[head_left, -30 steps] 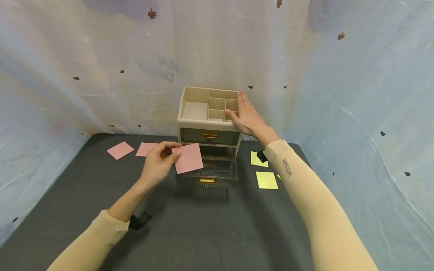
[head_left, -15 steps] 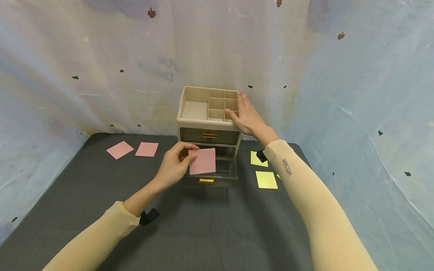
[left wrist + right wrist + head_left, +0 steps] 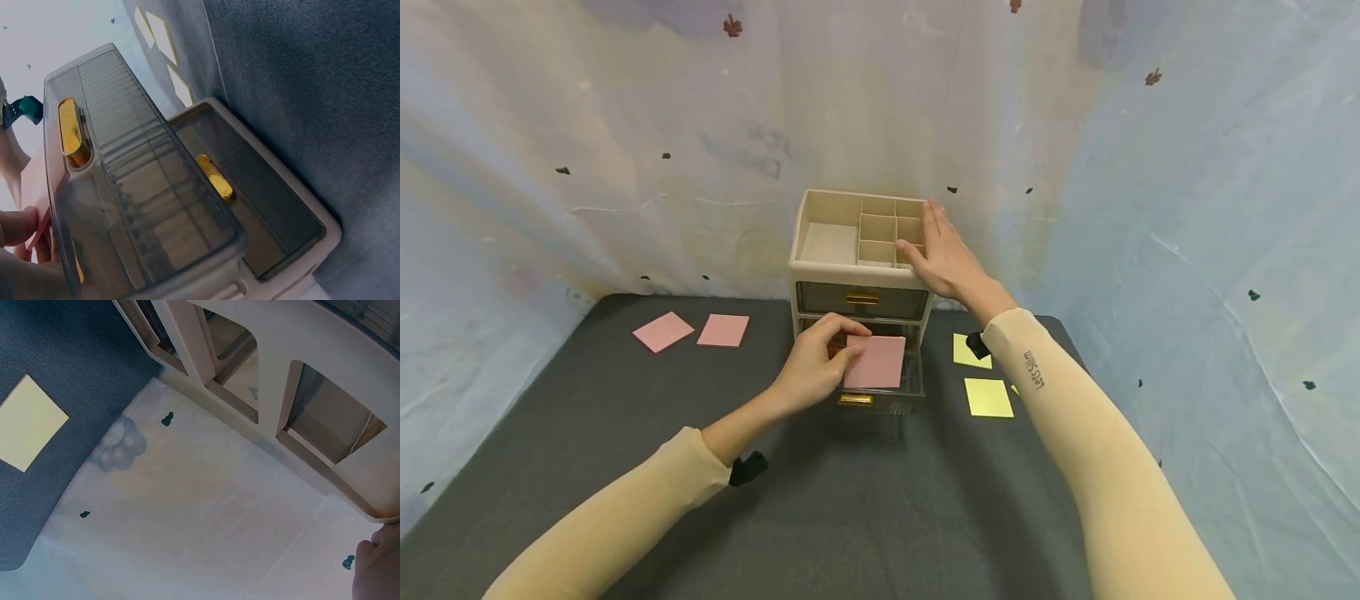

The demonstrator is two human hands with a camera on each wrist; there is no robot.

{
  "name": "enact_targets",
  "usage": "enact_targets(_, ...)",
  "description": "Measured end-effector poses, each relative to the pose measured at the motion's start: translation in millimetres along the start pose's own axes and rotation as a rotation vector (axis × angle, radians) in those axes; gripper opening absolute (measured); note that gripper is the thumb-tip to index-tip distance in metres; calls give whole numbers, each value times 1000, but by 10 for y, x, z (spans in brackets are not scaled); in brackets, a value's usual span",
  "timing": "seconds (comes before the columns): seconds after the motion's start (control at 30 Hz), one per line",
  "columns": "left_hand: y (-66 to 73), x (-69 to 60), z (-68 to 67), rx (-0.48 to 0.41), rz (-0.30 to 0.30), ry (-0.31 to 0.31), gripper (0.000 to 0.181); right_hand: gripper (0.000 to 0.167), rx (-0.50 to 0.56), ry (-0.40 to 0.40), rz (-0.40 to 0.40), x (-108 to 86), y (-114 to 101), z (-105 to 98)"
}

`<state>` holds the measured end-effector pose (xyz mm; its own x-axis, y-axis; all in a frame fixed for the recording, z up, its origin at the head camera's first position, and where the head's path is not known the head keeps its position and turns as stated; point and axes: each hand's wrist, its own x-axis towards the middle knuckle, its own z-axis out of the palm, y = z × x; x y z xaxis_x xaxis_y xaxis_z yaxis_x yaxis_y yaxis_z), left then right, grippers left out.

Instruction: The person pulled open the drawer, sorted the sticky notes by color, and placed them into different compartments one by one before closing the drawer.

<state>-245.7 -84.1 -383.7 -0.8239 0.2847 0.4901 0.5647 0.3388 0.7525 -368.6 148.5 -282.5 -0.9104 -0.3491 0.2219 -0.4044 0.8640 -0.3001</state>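
Observation:
My left hand [image 3: 820,362] pinches a pink sticky note pad [image 3: 876,362] between thumb and fingers. It hovers over a smoky clear drawer [image 3: 913,373] pulled out of a beige desktop organizer [image 3: 850,272]. Part of the pad also shows behind the drawer in the left wrist view. My right hand [image 3: 950,262] rests on the organizer's right rim. Its fingers lie straight along the edge, and the thumb reaches over the small compartments. In the right wrist view only a bit of that hand [image 3: 380,562] appears, at the organizer's edge.
Two pink pads [image 3: 723,330] lie at the left on the dark table [image 3: 850,517]. Yellow pads [image 3: 988,397] lie to the right, one mostly covered by the right sleeve. The upper drawer [image 3: 862,300] is closed. A patterned curtain [image 3: 700,225] hangs behind.
My left hand has carried the pink sticky note pad rightward, from the drawer's left side to over its middle and right. The right hand stays on the rim.

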Motion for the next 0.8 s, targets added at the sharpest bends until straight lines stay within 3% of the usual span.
enact_targets(0.33, 29, 95, 104, 9, -40, -92, 19, 94, 8, 6, -4, 4, -18, 15)
enact_targets(0.8, -48, 170, 140, 26, -195, -251, 17, 93, -2, -4, -1, -17, -60, 15)
